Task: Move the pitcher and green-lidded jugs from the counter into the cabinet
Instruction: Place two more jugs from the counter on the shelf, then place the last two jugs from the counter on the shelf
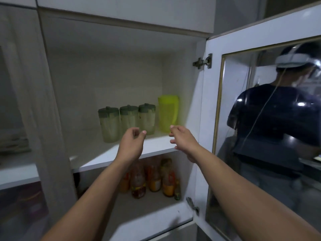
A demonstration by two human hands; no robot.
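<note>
The translucent yellow-green plastic pitcher and three clear plastic jugs with green lids stand in a row on the white upper cabinet shelf. Both hands are empty with loosely curled fingers: the left hand is in front of the jugs, the right hand beside the pitcher. A careless knuckle could topple the light jugs, and the glass-panelled cabinet door hangs open near the right forearm

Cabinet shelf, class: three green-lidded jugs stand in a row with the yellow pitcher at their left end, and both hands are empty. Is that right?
Not quite. The head view shows the yellow pitcher at the right end of the row of three green-lidded jugs, not the left. The rest holds: they stand on the shelf, and the left hand and right hand are both empty.
</note>
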